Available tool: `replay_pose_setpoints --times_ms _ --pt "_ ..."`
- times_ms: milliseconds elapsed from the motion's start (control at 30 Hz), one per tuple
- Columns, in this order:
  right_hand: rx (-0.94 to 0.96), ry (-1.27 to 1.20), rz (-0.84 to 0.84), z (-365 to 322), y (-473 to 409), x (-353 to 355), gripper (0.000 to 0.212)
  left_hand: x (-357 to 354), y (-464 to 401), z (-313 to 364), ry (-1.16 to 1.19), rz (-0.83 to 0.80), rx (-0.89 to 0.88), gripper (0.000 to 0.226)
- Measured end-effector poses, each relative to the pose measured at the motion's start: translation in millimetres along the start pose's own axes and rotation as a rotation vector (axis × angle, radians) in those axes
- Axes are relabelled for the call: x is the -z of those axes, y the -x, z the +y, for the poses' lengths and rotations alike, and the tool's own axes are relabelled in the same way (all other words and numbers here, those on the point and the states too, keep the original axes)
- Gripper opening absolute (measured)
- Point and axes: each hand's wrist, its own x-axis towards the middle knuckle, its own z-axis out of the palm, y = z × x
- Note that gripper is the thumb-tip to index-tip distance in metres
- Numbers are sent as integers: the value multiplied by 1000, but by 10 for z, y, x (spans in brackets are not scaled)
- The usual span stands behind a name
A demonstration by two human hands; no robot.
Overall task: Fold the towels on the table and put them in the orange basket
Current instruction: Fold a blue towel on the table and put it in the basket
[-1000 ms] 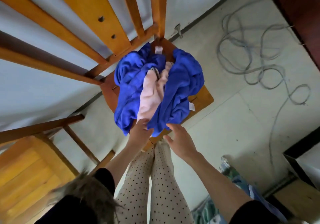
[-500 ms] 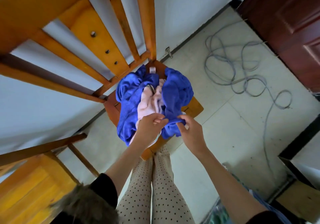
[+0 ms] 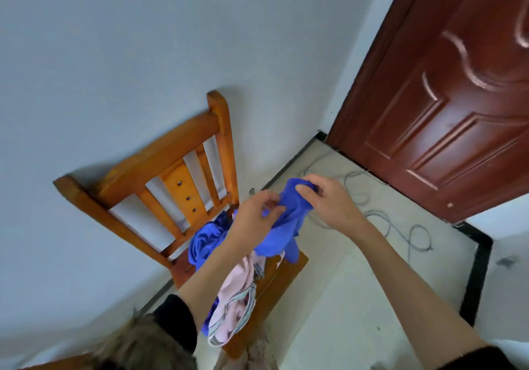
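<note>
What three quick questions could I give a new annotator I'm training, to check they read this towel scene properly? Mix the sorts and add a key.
1. True or false: both hands grip the lifted blue towel.
2. Which cloth lies on the wooden chair nearest the camera? A) pink towel B) green towel C) white towel
3. Fill in: the grey cable lies on the ____ in front of the brown door.

Key: 1 true: left hand, right hand. 2 A. 3 floor.

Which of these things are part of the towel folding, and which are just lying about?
Part of the job:
blue towel, held up by left hand and right hand
pink towel
second blue towel

Lying about:
wooden chair
grey cable
door
</note>
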Motion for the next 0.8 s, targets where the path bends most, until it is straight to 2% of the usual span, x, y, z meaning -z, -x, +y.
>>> replay_pose_setpoints --times_ms 100,200,300,367,433,533,600,733,800 --pt "24 -84 35 -330 9 238 11 292 -44 336 38 74 -50 4" --pt "71 -126 85 -655 7 432 20 602 2 737 85 204 -124 8" --pt "123 -144 42 -979 13 513 25 796 220 1110 87 244 -229 14" --pt "179 -149 15 -1195 30 518 29 798 399 1282 42 231 -247 18" --pt "234 -182 -28 -1395 109 522 38 746 582 1413 31 295 -234 19" --pt "279 -350 -160 -1624 297 539 33 715 876 1608 76 500 -181 4" --pt "287 -418 -291 -1723 473 510 28 738 1151 1700 91 591 -120 16" --pt "247 -499 -533 -1878 847 335 7 914 1789 1772 52 631 -44 18" --pt "255 -513 -641 -1986 1009 193 7 1019 2101 1787 -27 642 -9 17"
